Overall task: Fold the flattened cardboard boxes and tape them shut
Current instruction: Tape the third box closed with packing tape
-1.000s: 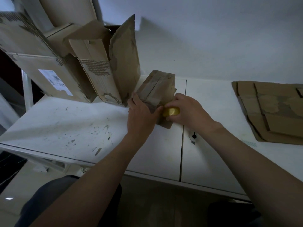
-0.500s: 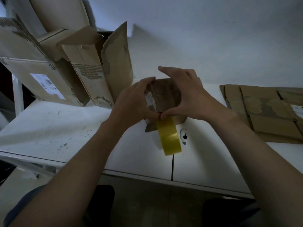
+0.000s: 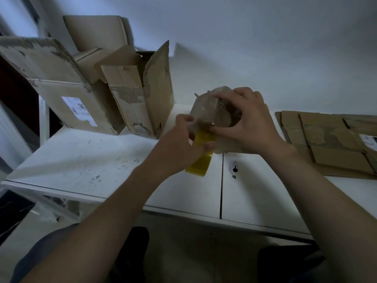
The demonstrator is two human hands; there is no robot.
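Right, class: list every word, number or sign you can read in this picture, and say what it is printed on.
White label on the big box: printed lines, too small and blurred to read.
Second label on the flat cardboard: dark marks, cut off at the picture's edge, unreadable.
No print visible on the small box or the tape.
Nothing here can be quoted.

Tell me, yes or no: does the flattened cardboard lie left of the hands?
No, the flattened cardboard lies on the white table, right of the right hand.
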